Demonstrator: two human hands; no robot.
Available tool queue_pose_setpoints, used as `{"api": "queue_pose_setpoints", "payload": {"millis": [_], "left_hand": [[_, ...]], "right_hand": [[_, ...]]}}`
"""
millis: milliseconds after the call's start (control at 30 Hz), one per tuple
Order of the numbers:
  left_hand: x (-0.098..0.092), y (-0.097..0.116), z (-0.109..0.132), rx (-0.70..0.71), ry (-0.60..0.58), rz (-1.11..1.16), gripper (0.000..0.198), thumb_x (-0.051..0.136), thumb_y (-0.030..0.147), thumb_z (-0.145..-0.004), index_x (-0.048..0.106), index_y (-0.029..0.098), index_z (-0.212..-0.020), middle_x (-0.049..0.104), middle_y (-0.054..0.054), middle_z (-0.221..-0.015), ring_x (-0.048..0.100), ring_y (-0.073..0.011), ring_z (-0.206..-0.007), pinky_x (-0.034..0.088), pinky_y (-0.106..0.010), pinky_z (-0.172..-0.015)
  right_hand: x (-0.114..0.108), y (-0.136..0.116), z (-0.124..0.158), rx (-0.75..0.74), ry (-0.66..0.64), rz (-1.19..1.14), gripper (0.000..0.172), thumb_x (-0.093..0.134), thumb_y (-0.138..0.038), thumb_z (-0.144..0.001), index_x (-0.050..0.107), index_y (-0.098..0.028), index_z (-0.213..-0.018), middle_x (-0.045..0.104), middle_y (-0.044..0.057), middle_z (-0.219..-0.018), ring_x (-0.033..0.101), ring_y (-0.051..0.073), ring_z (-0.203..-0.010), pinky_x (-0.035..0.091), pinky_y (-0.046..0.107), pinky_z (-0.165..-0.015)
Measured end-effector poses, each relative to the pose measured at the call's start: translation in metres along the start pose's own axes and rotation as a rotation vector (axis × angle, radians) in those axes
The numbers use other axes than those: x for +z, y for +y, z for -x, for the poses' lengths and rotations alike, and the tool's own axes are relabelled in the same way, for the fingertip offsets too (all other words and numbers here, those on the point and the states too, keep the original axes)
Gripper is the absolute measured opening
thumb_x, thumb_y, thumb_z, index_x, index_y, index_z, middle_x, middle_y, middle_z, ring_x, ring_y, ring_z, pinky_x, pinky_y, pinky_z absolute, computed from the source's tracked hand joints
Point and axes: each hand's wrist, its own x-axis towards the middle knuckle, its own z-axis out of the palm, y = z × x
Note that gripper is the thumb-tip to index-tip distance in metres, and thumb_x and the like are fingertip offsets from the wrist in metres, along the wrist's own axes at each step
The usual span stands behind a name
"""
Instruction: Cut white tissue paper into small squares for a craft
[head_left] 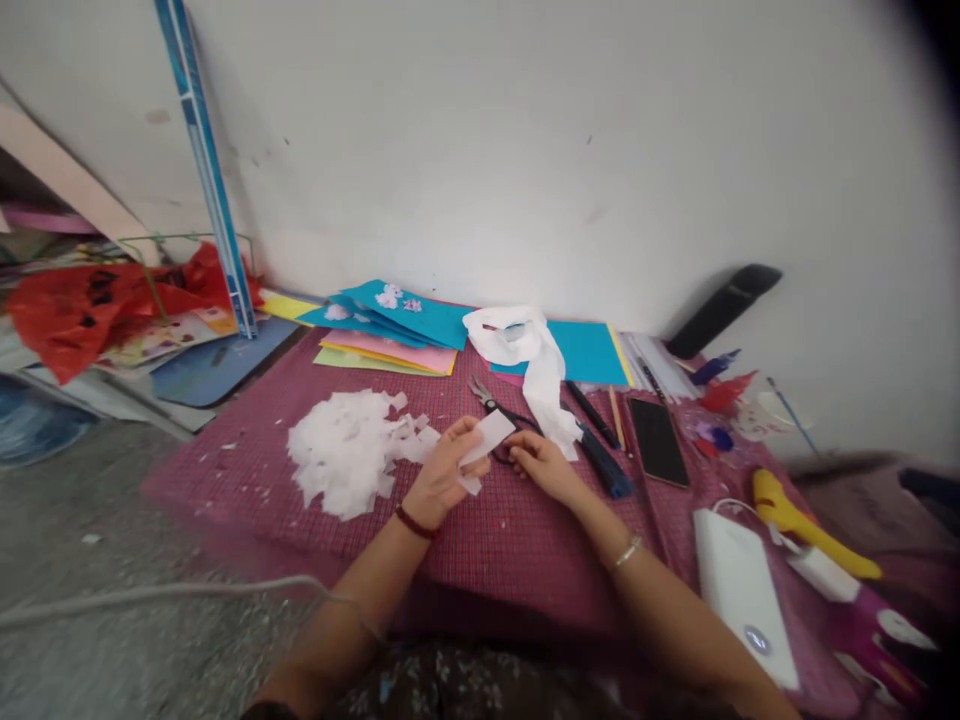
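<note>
My left hand (444, 472) is closed on a small white paper piece (491, 434), held just above the red checked cloth (360, 540). My right hand (541, 464) rests right beside it, on the handles of a pair of black scissors (489, 402) that lie on the cloth; its fingers are curled. A pile of white paper scraps (346, 450) lies to the left of my left hand. A strip of white tissue paper (534, 362) trails from the back of the cloth toward my right hand.
Blue, pink and yellow paper sheets (405, 325) lie at the back by the wall. A dark phone (658, 440), pens, a white power bank (742, 590) and a yellow tool (806, 522) sit to the right. Red plastic (82, 300) and clutter fill the left.
</note>
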Motion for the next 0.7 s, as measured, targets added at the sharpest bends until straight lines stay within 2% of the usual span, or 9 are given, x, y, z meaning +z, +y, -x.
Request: {"api": "queue_pose_setpoints", "payload": {"millis": [133,267,400,500,567,633,700], "left_hand": [[0.0,-0.004,0.001,-0.05,-0.013,0.09,0.039,0.087,0.033,-0.064,0.052,0.023,-0.08,0.04,0.01,-0.055,0.015,-0.0012,-0.035,0.013,-0.02,-0.041],[0.004,-0.002,0.002,-0.045,0.031,0.114,0.039,0.087,0.03,-0.065,0.053,0.021,-0.083,0.045,0.01,-0.057,0.019,0.0002,-0.036,0.017,-0.018,-0.04],[0.005,0.003,0.002,0.022,0.099,0.062,0.04,0.087,0.031,-0.064,0.053,0.02,-0.082,0.048,0.009,-0.057,0.023,0.0,-0.037,0.018,-0.017,-0.04],[0.001,0.002,0.002,0.102,0.136,-0.108,0.035,0.084,0.035,-0.066,0.055,0.018,-0.077,0.047,0.008,-0.055,0.029,-0.002,-0.039,0.02,-0.018,-0.041],[0.001,-0.001,0.002,0.141,0.146,-0.303,0.03,0.082,0.036,-0.067,0.059,0.017,-0.075,0.051,0.006,-0.057,0.038,-0.0044,-0.045,0.027,-0.018,-0.044],[0.003,-0.006,0.002,0.143,0.131,-0.519,0.024,0.078,0.034,-0.07,0.063,0.016,-0.074,0.056,0.004,-0.062,0.046,-0.007,-0.054,0.034,-0.019,-0.051],[0.008,-0.011,0.001,0.122,0.089,-0.694,0.018,0.073,0.033,-0.074,0.066,0.016,-0.075,0.06,0.002,-0.066,0.05,-0.009,-0.059,0.038,-0.02,-0.056]], "right_hand": [[-0.003,0.006,0.004,-0.03,-0.013,0.043,0.019,0.065,-0.035,-0.078,0.068,-0.022,-0.093,0.066,0.001,-0.075,0.057,0.013,-0.055,0.048,0.03,-0.057],[-0.004,0.008,0.004,-0.047,-0.037,0.07,0.025,0.065,-0.038,-0.079,0.067,-0.02,-0.095,0.065,0.001,-0.076,0.055,0.012,-0.057,0.045,0.029,-0.059],[-0.003,0.004,0.005,-0.049,-0.057,0.064,0.028,0.065,-0.042,-0.081,0.066,-0.02,-0.097,0.062,-0.001,-0.074,0.052,0.012,-0.058,0.043,0.028,-0.059],[0.001,0.0,0.008,-0.117,-0.097,-0.03,0.032,0.071,-0.043,-0.078,0.066,-0.021,-0.1,0.064,0.0,-0.08,0.055,0.014,-0.067,0.043,0.028,-0.063],[0.003,-0.002,0.009,-0.147,-0.153,-0.139,0.039,0.076,-0.044,-0.073,0.064,-0.022,-0.102,0.064,0.0,-0.083,0.056,0.015,-0.07,0.044,0.027,-0.064],[0.005,-0.003,0.01,-0.129,-0.177,-0.211,0.041,0.079,-0.046,-0.069,0.063,-0.021,-0.099,0.063,-0.001,-0.079,0.054,0.014,-0.066,0.042,0.026,-0.062],[0.005,-0.001,0.011,-0.076,-0.128,-0.202,0.036,0.078,-0.047,-0.07,0.062,-0.02,-0.089,0.058,-0.003,-0.068,0.049,0.012,-0.059,0.039,0.025,-0.058]]}}
